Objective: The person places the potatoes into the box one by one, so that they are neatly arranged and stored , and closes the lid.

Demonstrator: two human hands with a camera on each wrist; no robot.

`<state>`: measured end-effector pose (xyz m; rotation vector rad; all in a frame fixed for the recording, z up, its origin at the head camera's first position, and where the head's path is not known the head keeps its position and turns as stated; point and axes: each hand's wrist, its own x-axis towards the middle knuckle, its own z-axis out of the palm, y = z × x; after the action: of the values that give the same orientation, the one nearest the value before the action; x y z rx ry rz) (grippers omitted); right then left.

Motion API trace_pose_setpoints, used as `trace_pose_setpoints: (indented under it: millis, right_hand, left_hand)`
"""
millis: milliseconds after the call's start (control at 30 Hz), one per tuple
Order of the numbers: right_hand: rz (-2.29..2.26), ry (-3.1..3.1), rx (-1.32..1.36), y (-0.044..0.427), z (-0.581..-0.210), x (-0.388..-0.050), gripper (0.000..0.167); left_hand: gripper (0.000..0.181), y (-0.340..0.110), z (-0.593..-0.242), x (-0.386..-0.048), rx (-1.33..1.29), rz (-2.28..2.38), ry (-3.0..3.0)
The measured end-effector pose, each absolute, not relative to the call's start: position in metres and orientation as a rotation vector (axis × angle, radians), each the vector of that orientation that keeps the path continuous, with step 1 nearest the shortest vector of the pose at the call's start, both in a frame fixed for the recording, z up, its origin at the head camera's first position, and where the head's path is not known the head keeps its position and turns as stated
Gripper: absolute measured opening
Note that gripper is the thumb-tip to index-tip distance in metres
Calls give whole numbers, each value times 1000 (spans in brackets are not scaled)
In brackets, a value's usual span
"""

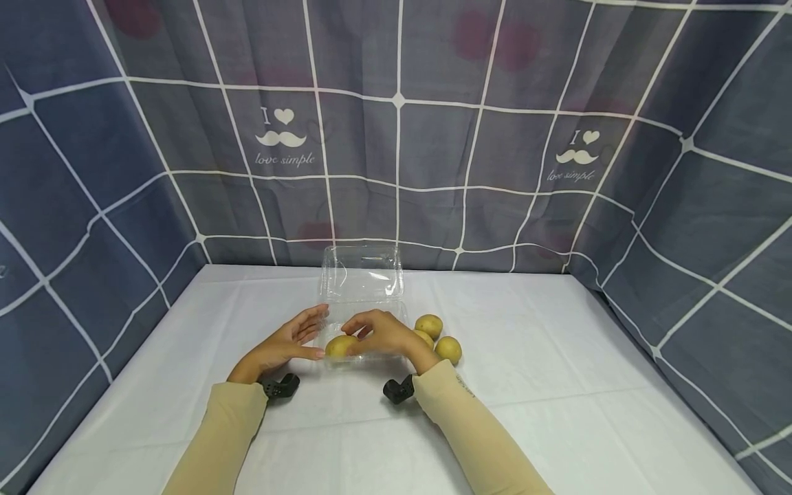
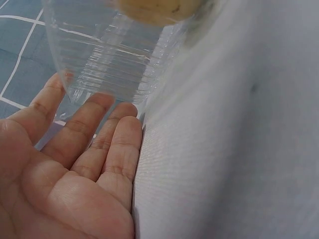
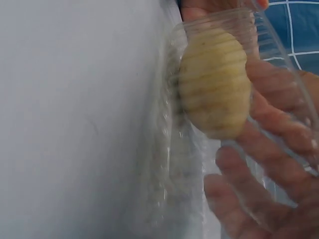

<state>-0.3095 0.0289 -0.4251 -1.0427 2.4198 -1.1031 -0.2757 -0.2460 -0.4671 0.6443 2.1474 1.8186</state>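
A clear plastic clamshell box (image 1: 362, 275) stands on the table with its lid raised at the back. One yellow potato (image 1: 338, 346) lies in its front left part; the right wrist view shows this potato (image 3: 214, 84) through the ribbed wall. My right hand (image 1: 383, 335) is over the box, thumb and fingers loosely bent beside the potato, fingers spread in the right wrist view. My left hand (image 1: 286, 345) is at the box's left side, fingers extended. In the left wrist view, the left hand's fingertips (image 2: 103, 99) are at the plastic wall.
Three more potatoes lie right of the box: a back one (image 1: 429, 326), a front one (image 1: 448, 350), and one (image 1: 424, 337) partly hidden by the right hand. A white cloth (image 1: 346, 440) covers the table. Checked curtains (image 1: 433, 144) enclose the back and sides.
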Motion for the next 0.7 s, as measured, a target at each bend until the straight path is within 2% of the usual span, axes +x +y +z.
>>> trace_pose_setpoints:
  millis: [167, 500, 700]
  right_hand:
    - [-1154, 2432, -999, 37, -414, -302, 40]
    - [-1436, 2338, -1012, 60, -414, -301, 31]
    - [-1479, 2304, -998, 73, -412, -300, 32]
  left_hand:
    - [107, -247, -467, -276, 643, 1830, 2136]
    - [107, -246, -467, -276, 646, 1829, 2138]
    - [106, -245, -467, -276, 656, 1824, 2141]
